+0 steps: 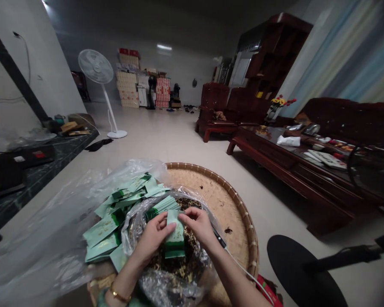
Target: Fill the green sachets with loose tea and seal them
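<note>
A pale, glossy tiled floor [153,136] spreads across the room, with a long, low table of dark red-brown polished wood [275,160] on the right and a white pedestal fan [96,67] farther off on the left. Nearest the person is a round, shallow tray of woven bamboo [217,187] with a bound rim. Crumpled clear plastic sheeting [48,238] spills past its left side, partly beneath a loose heap of flat mint-green packets [102,230]. Beside the heap, on the tray, an opened clear plastic bag [166,281] holds dark brown and yellowish dried bits [192,268], and a neat fanned row of mint-green packets [161,207] lies at its far side.

Over the bag, the left hand [153,234] pinches the left side of a single rectangular mint-green packet with a dark green end band [176,232], while the right hand [196,221] grips its upper right corner between thumb and fingers. The banded end points toward the person; whether the upper edge is parted is hard to tell. A slim black handle [219,238] on a white cord lies against the right forearm.
</note>
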`<action>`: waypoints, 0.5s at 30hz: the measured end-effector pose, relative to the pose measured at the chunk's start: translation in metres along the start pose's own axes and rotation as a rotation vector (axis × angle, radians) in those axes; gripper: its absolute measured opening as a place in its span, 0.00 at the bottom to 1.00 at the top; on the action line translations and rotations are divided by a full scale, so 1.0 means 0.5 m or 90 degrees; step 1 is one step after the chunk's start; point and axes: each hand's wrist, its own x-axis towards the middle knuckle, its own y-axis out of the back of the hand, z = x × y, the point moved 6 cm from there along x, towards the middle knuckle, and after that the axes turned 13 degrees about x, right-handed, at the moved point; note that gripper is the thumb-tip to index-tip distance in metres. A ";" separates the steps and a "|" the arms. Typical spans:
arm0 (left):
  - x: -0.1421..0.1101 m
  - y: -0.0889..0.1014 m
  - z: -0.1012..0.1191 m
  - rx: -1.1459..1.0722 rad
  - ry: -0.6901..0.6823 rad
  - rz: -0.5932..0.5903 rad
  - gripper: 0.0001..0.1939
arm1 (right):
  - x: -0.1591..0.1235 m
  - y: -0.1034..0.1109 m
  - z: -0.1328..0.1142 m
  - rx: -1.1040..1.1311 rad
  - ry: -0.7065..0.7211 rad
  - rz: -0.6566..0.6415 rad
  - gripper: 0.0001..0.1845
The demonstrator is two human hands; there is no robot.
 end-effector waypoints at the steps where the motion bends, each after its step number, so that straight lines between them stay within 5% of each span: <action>1: -0.001 -0.002 -0.002 0.021 -0.006 -0.007 0.28 | -0.003 0.000 -0.003 0.004 0.012 0.007 0.18; 5: -0.003 0.002 -0.007 0.194 -0.038 0.022 0.20 | -0.033 -0.006 -0.059 -0.050 0.182 -0.024 0.13; 10: -0.008 0.016 0.010 0.259 -0.143 0.080 0.13 | -0.112 -0.034 -0.170 -0.313 0.479 -0.158 0.09; 15: -0.020 0.020 0.024 0.275 -0.186 0.089 0.11 | -0.143 -0.059 -0.192 -0.545 0.575 -0.190 0.09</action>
